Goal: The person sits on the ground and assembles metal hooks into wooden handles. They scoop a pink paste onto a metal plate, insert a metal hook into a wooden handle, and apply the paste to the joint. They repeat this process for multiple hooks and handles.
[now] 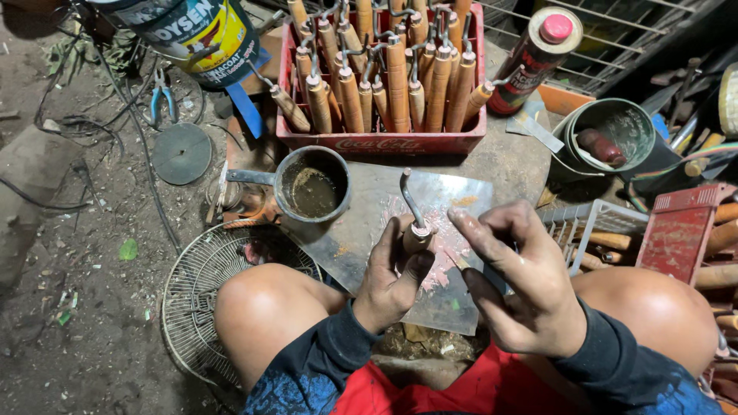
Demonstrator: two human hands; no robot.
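Bare dirt floor [100,323], littered with scraps. Lying on it: round wire fan guard [196,307], flat grey disc [181,154], blue-handled pliers [161,98], tangled black cables [115,131]. A worn metal sheet [369,207] rests flat, with a red crate [380,142] of wooden-handled tools and a small pan [311,184] on it.

I count two hands at lower centre: my left hand [392,273] and my right hand [523,284]. One wooden-handled tool [416,223] with a bent metal shank stands in the left one. One red crate [384,142] at top centre holds many more such handles, packed too tightly for me to number exactly; roughly twenty. One metal sheet [369,207] lies at centre. One small pot [314,184] sits at its left edge. One paint can [192,31] in the upper left, one round tin [538,50] with a pink cap upper right, one bucket [611,134] at right, one pair of blue-handled pliers [161,100], one wire fan guard [200,300] lower left.
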